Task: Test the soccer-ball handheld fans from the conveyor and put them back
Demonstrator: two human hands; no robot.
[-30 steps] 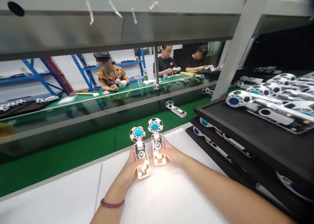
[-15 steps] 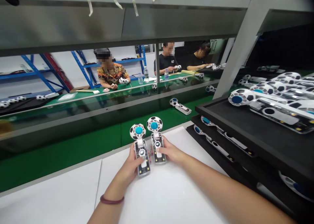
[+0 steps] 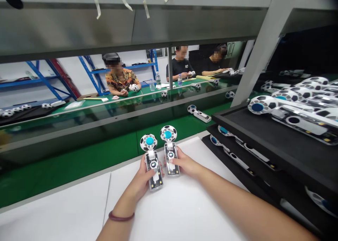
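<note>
White sheet covers the worktop (image 3: 185,212). Two handheld units on it, side by side, soccer-ball-patterned heads pointing away, blue centres up.

Left hand (image 3: 141,179) grasps the left unit (image 3: 153,161) by its handle, thumb across the clear body near the round button. Right hand (image 3: 186,163) grasps the right unit (image 3: 170,153) likewise, fingers along its far side. Both units lie flat, close but apart. No light shows in either handle.

Judgement: a paired button check. To do it well, keep both handles flat and parallel, press squarely with the thumbs, and keep the fingers off the clear window so any glow is readable.

Right: black trays (image 3: 264,142) stacked with more units. Beyond: green conveyor belt (image 3: 79,160) carrying one stray unit (image 3: 199,114); co-workers sit opposite.
</note>
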